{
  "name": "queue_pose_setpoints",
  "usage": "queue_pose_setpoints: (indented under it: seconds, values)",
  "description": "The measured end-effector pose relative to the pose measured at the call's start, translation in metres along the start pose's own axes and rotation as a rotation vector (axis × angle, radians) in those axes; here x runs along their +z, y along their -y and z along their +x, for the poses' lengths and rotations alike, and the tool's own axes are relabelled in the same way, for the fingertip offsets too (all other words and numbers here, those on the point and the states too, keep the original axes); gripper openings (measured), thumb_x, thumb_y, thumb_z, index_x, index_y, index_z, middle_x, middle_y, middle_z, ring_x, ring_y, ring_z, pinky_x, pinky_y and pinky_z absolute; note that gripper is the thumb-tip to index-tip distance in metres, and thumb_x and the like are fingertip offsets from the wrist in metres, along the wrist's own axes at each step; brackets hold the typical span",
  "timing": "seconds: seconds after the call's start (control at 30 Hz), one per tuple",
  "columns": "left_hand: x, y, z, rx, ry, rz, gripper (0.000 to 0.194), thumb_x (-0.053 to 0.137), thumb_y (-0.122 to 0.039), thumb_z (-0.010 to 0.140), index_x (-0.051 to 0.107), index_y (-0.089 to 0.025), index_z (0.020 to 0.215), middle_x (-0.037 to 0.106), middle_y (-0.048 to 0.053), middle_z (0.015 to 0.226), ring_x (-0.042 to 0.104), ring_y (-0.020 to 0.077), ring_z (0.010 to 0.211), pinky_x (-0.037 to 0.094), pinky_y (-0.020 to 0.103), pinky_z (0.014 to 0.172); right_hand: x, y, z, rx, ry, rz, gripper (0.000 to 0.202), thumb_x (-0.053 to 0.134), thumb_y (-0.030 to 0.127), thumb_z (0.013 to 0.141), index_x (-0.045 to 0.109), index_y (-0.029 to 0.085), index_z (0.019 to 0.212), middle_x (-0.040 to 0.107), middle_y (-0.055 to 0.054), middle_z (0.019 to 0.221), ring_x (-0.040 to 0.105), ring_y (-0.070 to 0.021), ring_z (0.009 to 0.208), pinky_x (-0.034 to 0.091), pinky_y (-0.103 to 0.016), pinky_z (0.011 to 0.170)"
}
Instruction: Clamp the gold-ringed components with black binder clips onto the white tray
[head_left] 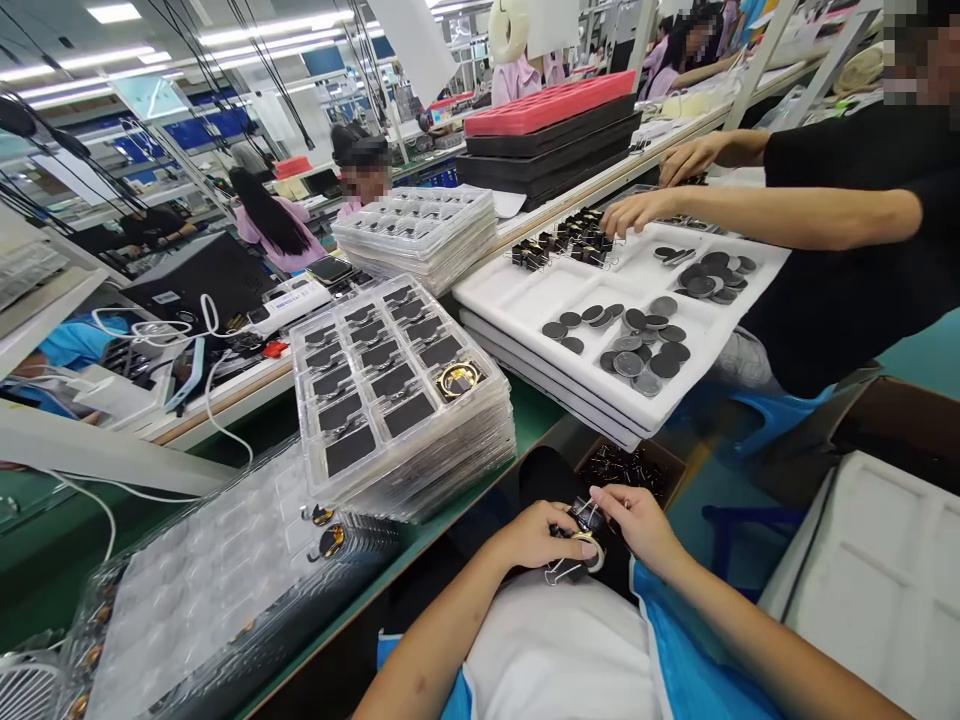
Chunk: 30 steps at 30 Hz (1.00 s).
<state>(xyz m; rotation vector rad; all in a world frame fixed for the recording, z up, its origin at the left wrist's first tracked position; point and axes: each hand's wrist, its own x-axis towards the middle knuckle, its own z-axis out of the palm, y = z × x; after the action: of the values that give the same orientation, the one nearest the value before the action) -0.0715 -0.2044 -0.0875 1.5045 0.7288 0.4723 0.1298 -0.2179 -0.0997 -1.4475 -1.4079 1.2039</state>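
Above my lap, my left hand (541, 535) is closed around a round gold-rimmed watch case (596, 555). Black binder clips sit on the case, one with its wire handles (556, 574) sticking out below my fingers. My right hand (636, 518) pinches the wire handle of another black binder clip (589, 516) at the top of the case. My fingers partly cover the case and the clips. Beyond my hands, a similar gold-rimmed watch case (459, 380) lies in the near right compartment of a clear plastic tray (360, 482).
Several white foam trays (555, 385) are stacked at the right, holding grey discs (660, 350) and clipped pieces (570, 237). A co-worker's hand (637, 212) reaches over them. A box of black clips (626, 468) stands below. More clear trays (217, 560) lie left; red and black trays (551, 105) stand behind.
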Motion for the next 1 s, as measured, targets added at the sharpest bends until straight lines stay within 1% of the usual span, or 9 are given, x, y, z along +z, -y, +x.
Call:
queue_pose_setpoints:
  seconds: [0.17,0.27,0.33,0.43,0.53,0.67,0.8,0.9,1.0]
  values:
    - [0.0,0.005,-0.002,0.016,-0.036,-0.002,0.051,0.078,-0.067,0.073,0.077,-0.016,0.068,0.063,0.005,0.077,0.055,0.0164,0.075,0.04,0.029,0.071,-0.04,-0.025,0.006,0.087,-0.251,-0.169,0.06,0.054,0.075,0.082,0.062,0.02,0.06,0.057,-0.003,0.057,0.054,-0.0211,0.057,0.041,-0.032,0.056]
    - [0.0,0.006,-0.004,0.017,-0.23,-0.006,0.052,0.076,-0.069,0.074,0.08,-0.017,0.07,0.066,0.006,0.077,0.056,0.0188,0.078,0.042,0.032,0.074,-0.071,-0.045,0.019,0.196,-0.318,-0.42,0.06,0.057,0.077,0.075,0.07,0.018,0.077,0.072,-0.013,0.078,0.067,-0.0341,0.078,0.052,-0.041,0.068]
    - [-0.001,0.004,-0.003,0.028,-0.364,0.001,0.051,0.072,-0.068,0.079,0.083,-0.018,0.076,0.069,0.007,0.082,0.058,0.021,0.084,0.044,0.033,0.081,-0.077,-0.049,0.021,0.187,-0.313,-0.52,0.065,0.067,0.074,0.067,0.073,0.015,0.093,0.074,-0.022,0.103,0.068,-0.0426,0.099,0.055,-0.051,0.083]
    - [0.0,0.0,0.001,0.039,-0.492,0.013,0.047,0.067,-0.063,0.086,0.084,-0.019,0.089,0.072,0.008,0.089,0.06,0.0232,0.092,0.045,0.035,0.088,-0.05,-0.038,0.01,0.091,-0.037,-0.286,0.069,0.077,0.064,0.065,0.071,0.015,0.113,0.07,-0.022,0.119,0.067,-0.0405,0.11,0.057,-0.052,0.09]
    - [0.003,0.0,0.003,0.047,-0.583,0.009,0.049,0.061,-0.06,0.092,0.083,-0.018,0.084,0.069,0.007,0.08,0.058,0.0229,0.089,0.046,0.036,0.087,-0.002,-0.018,-0.006,0.066,0.287,0.104,0.061,0.08,0.06,0.072,0.07,0.019,0.116,0.074,-0.013,0.108,0.071,-0.0314,0.099,0.061,-0.044,0.083]
    - [0.005,0.001,-0.002,0.067,-0.651,-0.012,0.049,0.062,-0.061,0.091,0.08,-0.017,0.078,0.069,0.007,0.082,0.058,0.0228,0.09,0.046,0.035,0.087,0.037,-0.005,-0.013,0.111,0.267,0.313,0.049,0.085,0.06,0.069,0.071,0.019,0.092,0.073,-0.006,0.085,0.069,-0.0235,0.081,0.06,-0.039,0.079]
    - [0.001,0.002,-0.007,0.059,-0.733,-0.023,0.051,0.058,-0.062,0.093,0.078,-0.017,0.081,0.067,0.007,0.084,0.057,0.0218,0.087,0.045,0.034,0.084,0.039,-0.006,-0.015,0.175,0.286,0.362,0.047,0.09,0.055,0.065,0.064,0.018,0.078,0.065,-0.002,0.072,0.061,-0.0171,0.064,0.055,-0.031,0.059]
    - [0.001,0.0,-0.006,0.061,-0.783,-0.059,0.052,0.054,-0.062,0.096,0.076,-0.017,0.085,0.066,0.006,0.087,0.056,0.0212,0.087,0.044,0.035,0.085,0.039,-0.002,-0.019,0.144,0.369,0.474,0.048,0.093,0.047,0.064,0.067,0.019,0.093,0.069,-0.004,0.093,0.067,-0.0186,0.077,0.058,-0.033,0.07]
    - [0.008,-0.003,-0.004,0.061,-0.708,-0.155,0.052,0.058,-0.064,0.092,0.075,-0.016,0.083,0.065,0.006,0.084,0.056,0.0206,0.086,0.045,0.033,0.082,0.046,0.003,-0.019,0.154,0.332,0.527,0.05,0.086,0.052,0.071,0.065,0.02,0.103,0.068,-0.005,0.101,0.068,-0.0173,0.071,0.054,-0.028,0.057]
